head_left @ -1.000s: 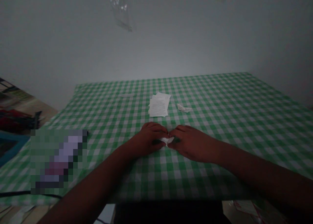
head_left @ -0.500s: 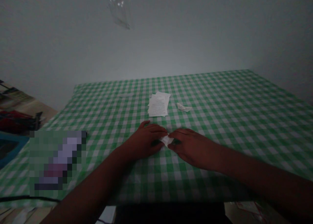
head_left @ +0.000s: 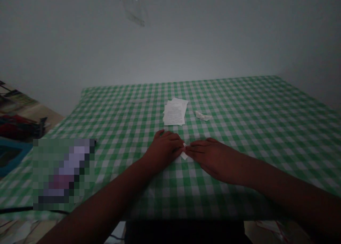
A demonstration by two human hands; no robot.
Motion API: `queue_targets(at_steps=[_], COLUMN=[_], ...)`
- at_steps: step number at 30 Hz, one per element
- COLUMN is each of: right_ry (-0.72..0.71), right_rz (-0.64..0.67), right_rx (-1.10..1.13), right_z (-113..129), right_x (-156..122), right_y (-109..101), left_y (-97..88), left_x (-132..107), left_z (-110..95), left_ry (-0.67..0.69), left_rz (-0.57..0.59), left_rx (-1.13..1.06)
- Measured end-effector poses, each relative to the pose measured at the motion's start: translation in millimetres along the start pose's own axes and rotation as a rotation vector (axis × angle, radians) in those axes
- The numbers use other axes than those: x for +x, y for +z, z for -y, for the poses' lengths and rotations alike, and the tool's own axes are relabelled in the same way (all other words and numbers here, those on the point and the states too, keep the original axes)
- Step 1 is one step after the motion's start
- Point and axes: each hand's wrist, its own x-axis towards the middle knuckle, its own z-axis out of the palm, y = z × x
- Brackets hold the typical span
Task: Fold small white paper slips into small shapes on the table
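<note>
Between my two hands, low over the checked tablecloth, is a small piece of white paper point(head_left: 184, 155), mostly covered by fingers. My left hand point(head_left: 167, 148) pinches it from the left, fingertips together. From the right, my right hand point(head_left: 209, 155) grips the same paper with its fingers pressed together. Just beyond the hands lies a loose stack of printed paper sheets point(head_left: 174, 113). To the right of that stack rests a folded strip of printed paper point(head_left: 203, 115).
A green and white checked cloth point(head_left: 239, 105) covers the table. At the left lies a blurred-out, pixelated object point(head_left: 70, 166), with a black cable point(head_left: 18, 210) near it. A clear plastic bag point(head_left: 133, 6) hangs on the wall behind.
My fingertips have come closer together, and less of the white paper shows between them. The view has shifted slightly.
</note>
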Motion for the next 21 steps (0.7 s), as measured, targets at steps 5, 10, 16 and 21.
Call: queue_targets(at_steps=[5, 10, 16, 21], right_ry=[0.008, 0.02, 0.059, 0.014], right_rz=[0.017, -0.001, -0.078, -0.078], right_rx=[0.076, 0.296, 0.432, 0.367], right_z=[1, -7, -26, -29], right_x=[-3, 0, 9, 14], right_y=[-8, -22, -10, -3], left_y=[-0.6, -2.9, -1.8, -1.0], left_x=[-1, -4, -6, -5], left_z=[2, 1, -2, -3], left_ry=[0.026, 0.029, 0.121, 0.134], left_rz=[0.011, 0.032, 0.024, 0.045], left_rx=[-0.034, -0.027, 0.039, 0.022])
